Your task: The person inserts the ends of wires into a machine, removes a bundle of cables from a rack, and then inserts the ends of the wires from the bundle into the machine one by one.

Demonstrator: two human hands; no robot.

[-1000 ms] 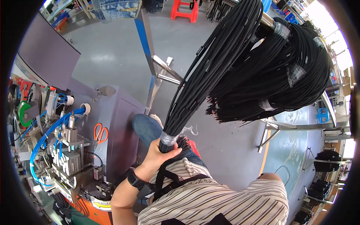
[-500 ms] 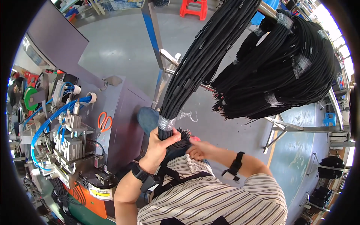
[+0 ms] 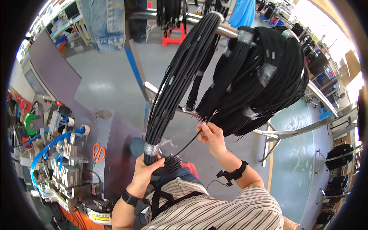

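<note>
A long bundle of black cables hangs over a metal rail and slants down toward me. Clear plastic wrap binds it near its lower end. Just below that wrap, my left hand is closed around the bundle, whose loose ends fan out to the right of my thumb. My right hand, up and to the right, pinches the end of a single black cable drawn out from those loose ends. Behind that hand hangs a thicker mass of black cables, tied with clear wrap in several places.
The metal rail of a rack carries the cables; its legs stand on the grey floor. At left, a machine with blue air hoses stands beside orange-handled scissors on a grey surface. A red stool and a person's jeans are beyond.
My right hand has moved up and away from the loose ends, pulling one cable out with it. My left hand still grips the bundle. The whole view has shifted, showing more beyond the rack.
</note>
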